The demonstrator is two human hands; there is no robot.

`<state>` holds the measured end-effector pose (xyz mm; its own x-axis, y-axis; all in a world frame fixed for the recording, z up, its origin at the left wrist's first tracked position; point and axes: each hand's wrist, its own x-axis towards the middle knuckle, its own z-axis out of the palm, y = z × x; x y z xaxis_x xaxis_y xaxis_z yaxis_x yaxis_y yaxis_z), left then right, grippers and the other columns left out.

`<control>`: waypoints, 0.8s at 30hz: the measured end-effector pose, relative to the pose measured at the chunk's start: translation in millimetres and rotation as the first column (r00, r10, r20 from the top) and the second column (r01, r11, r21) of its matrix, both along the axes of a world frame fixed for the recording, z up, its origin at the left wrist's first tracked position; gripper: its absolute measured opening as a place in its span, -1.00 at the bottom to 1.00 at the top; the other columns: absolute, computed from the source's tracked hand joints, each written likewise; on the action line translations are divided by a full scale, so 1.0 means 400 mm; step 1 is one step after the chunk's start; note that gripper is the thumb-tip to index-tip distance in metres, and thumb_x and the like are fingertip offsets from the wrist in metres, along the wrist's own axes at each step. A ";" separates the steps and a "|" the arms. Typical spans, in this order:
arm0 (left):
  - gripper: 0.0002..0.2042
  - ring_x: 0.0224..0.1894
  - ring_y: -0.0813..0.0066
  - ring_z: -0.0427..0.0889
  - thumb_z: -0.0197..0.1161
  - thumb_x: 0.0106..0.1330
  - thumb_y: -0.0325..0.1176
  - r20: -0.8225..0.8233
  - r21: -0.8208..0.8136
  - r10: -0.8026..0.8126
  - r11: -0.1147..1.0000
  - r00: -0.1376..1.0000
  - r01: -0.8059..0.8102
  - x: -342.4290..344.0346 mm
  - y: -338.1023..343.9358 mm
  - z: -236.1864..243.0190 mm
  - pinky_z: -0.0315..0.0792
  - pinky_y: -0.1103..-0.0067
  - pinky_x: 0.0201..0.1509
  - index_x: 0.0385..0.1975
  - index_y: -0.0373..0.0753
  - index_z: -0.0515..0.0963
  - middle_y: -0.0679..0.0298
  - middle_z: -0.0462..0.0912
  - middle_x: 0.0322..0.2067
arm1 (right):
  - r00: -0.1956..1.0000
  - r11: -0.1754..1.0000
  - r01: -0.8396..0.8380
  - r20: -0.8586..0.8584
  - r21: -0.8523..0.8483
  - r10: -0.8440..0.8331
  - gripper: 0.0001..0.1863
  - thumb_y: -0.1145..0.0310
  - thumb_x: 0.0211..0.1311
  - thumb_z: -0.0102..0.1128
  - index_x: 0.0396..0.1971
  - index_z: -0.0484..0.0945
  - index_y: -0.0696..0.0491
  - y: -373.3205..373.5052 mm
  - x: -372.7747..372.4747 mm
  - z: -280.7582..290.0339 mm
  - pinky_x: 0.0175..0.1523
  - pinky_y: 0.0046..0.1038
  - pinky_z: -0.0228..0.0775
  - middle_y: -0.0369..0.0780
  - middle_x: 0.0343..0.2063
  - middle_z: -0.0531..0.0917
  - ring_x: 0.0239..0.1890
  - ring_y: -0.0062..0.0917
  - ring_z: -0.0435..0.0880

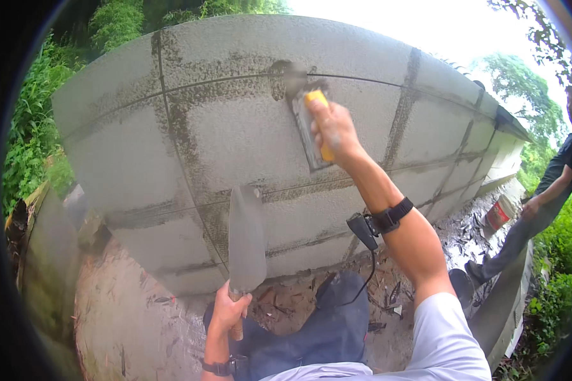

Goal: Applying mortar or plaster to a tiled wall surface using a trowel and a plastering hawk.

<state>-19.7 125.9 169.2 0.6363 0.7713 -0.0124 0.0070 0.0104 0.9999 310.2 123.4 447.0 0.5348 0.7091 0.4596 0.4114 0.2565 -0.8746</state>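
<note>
My right arm reaches up and forward from my lower right, slanting leftward and stretched nearly straight. At its end my right hand is raised high in front of me, fingers curled into a firm grip; it is slightly blurred, so I can't make out each finger. My left hand sits low, nearer my body, its fingers folded into a grip of their own. My left forearm rises steeply to it from below.
</note>
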 end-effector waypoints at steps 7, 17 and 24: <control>-0.78 -0.72 0.59 0.44 0.31 0.17 -0.51 0.069 -0.070 -0.006 0.997 0.998 0.011 0.018 0.009 -0.020 0.35 0.59 -0.67 -0.28 -0.33 0.39 0.30 0.48 -0.63 | 0.990 0.976 0.038 -0.143 0.215 -0.007 -0.53 -0.08 0.38 0.02 -0.40 0.45 0.09 0.028 0.043 -0.041 -0.56 -0.56 0.30 -0.36 -0.62 0.44 -0.66 -0.71 0.40; -0.79 -0.70 0.60 0.43 0.30 0.17 -0.49 0.061 -0.132 -0.006 0.991 0.998 0.014 -0.003 0.003 -0.018 0.34 0.60 -0.65 -0.28 -0.33 0.41 0.33 0.46 -0.60 | 0.285 0.895 0.424 0.958 -0.136 0.010 -0.48 -0.04 0.41 -0.03 -0.37 0.63 0.14 0.012 -0.127 0.204 -0.28 -0.28 0.57 -0.13 -0.50 0.65 -0.48 -0.43 0.65; -0.78 -0.71 0.57 0.44 0.31 0.15 -0.50 0.043 -0.159 -0.042 0.986 0.998 0.048 0.009 0.025 -0.026 0.36 0.58 -0.65 -0.31 -0.31 0.38 0.30 0.46 -0.65 | 0.319 0.699 0.684 0.947 -0.207 -0.032 -0.50 -0.07 0.43 -0.04 -0.36 0.56 0.10 -0.114 0.205 0.175 -0.53 -0.47 0.40 -0.29 -0.66 0.54 -0.67 -0.64 0.45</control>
